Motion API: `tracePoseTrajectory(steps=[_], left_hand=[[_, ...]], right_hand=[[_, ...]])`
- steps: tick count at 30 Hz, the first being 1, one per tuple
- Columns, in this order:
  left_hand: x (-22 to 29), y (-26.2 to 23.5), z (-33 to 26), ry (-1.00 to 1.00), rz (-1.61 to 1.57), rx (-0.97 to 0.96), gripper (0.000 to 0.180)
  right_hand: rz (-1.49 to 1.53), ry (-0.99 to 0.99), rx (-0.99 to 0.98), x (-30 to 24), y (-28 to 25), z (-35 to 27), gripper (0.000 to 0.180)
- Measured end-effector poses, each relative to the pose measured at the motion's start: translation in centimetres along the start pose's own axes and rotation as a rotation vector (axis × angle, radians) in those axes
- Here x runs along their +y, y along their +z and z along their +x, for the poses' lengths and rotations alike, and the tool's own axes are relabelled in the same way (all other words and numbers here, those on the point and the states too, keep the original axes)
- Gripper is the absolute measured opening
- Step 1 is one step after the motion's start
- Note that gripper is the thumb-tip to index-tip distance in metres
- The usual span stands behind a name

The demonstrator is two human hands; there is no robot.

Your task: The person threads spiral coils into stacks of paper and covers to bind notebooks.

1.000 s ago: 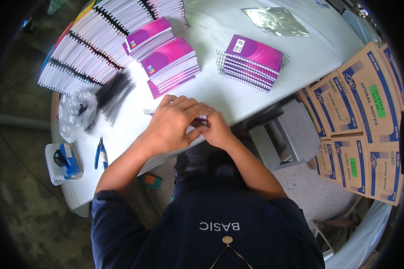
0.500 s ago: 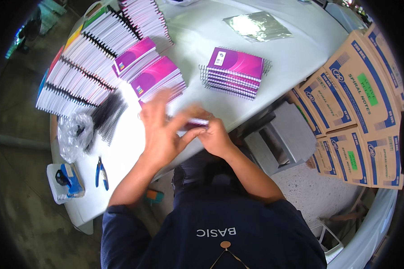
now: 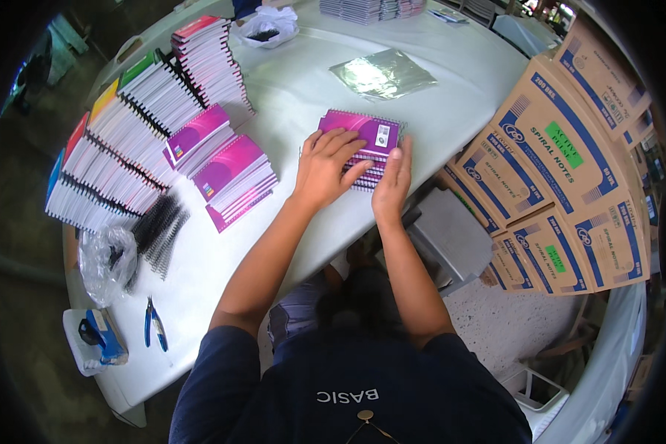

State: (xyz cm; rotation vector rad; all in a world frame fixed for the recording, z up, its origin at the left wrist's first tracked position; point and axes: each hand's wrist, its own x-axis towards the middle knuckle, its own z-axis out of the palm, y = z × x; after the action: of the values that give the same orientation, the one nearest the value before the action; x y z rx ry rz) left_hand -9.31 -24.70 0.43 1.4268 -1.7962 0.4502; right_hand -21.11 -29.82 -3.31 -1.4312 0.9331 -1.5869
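Note:
A stack of purple spiral notebooks [image 3: 368,132] stands on the white table, wire bindings showing along its sides. My left hand [image 3: 324,169] lies on the stack's left part, fingers stretched over the top cover and thumb out across the front. Along the right side rests my right hand [image 3: 394,183], its fingers extended beside the notebooks. To the left sit more purple notebooks [image 3: 229,166] in two piles, the nearer one fanned toward me.
Tall rows of spiral-bound notebooks [image 3: 144,111] line the table's left side. Nearby lie loose black spiral coils [image 3: 159,233], a clear plastic bag [image 3: 107,265], blue-handled pliers [image 3: 155,325] and a tape dispenser [image 3: 107,337]. A clear plastic sleeve [image 3: 382,74] lies beyond; cardboard boxes [image 3: 540,148] stand at right.
Both hands have moved forward from near the table edge to the notebook stack. The notebook they held is now on the stack, its separate outline lost. The view has shifted slightly.

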Motion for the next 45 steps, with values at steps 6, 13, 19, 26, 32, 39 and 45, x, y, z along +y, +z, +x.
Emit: tracePoseTrajectory(steps=[6,13,19,26,32,39,45], left_hand=[[-2.6,2.1,-1.5,-0.541,-0.092,0.456,0.022],[-3.9,2.9,-2.1,-0.645,-0.345,0.523,0.027],[-4.2,-2.4,-1.1,-0.597,-0.196,0.452,0.022],[-5.6,-12.2,-8.6,-0.392,0.702,-0.124,0.034],[1.8,-16.6,-11.1,-0.248,0.163,-0.196,0.028],[-5.5,-21.5,-14.2,-0.598,0.474,-0.053,0.024],[-9.9,-22.6,-19.9,-0.932,0.839,-0.405,0.032]], right_hand=[[-0.264,-0.297,0.1,1.1,0.8,-0.6,0.031],[-0.157,-0.323,0.226,1.7,1.2,-1.1,0.013],[-0.195,-0.374,0.227,1.7,0.2,-1.2,0.01],[0.097,-0.281,0.077,-1.7,-1.0,-6.0,0.017],[1.03,1.307,-0.925,-5.9,2.2,-7.9,0.039],[0.55,0.464,-0.958,-3.7,3.1,-7.1,0.037],[0.293,0.19,-1.174,-2.4,3.0,-8.2,0.033]])
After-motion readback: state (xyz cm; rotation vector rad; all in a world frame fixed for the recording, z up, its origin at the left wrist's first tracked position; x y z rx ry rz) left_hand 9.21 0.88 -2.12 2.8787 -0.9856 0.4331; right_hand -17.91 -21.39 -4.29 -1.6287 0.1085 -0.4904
